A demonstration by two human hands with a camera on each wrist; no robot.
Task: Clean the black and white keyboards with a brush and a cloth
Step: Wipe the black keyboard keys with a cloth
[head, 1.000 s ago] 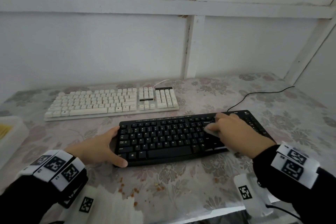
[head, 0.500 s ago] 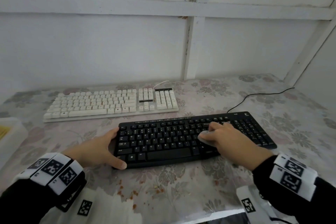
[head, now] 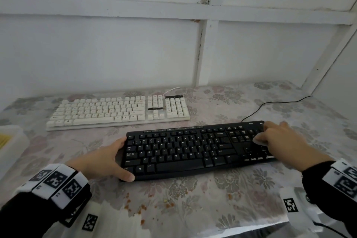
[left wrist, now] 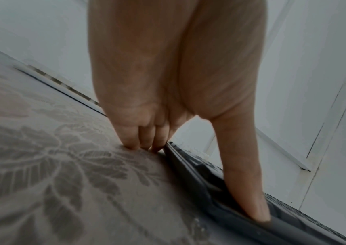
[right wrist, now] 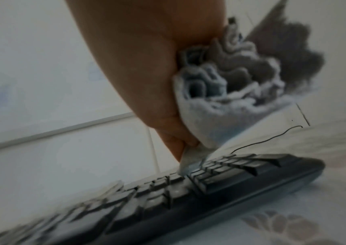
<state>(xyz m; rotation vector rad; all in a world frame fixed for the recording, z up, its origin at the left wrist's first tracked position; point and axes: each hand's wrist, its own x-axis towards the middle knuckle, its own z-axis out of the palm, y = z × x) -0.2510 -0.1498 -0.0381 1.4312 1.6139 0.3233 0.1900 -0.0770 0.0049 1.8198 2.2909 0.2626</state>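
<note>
The black keyboard (head: 183,150) lies near me on the flowered tablecloth, and the white keyboard (head: 117,110) lies behind it to the left. My left hand (head: 116,157) holds the black keyboard's left end, thumb (left wrist: 247,190) along its front edge (left wrist: 199,174) and curled fingers at its far corner. My right hand (head: 270,137) grips a bunched pale cloth (head: 259,139) and presses it on the number pad. In the right wrist view the cloth (right wrist: 220,92) bulges out of the fist, a corner touching the keys (right wrist: 209,182). No brush is in view.
A white box (head: 11,141) with something yellow inside sits at the table's left edge. Orange crumbs (head: 139,205) lie on the cloth in front of the black keyboard. Its black cable (head: 270,104) runs back right toward the white wall.
My right hand has slid the cloth to the right, from the keys beside the main block onto the number pad. The left hand has kept its hold.
</note>
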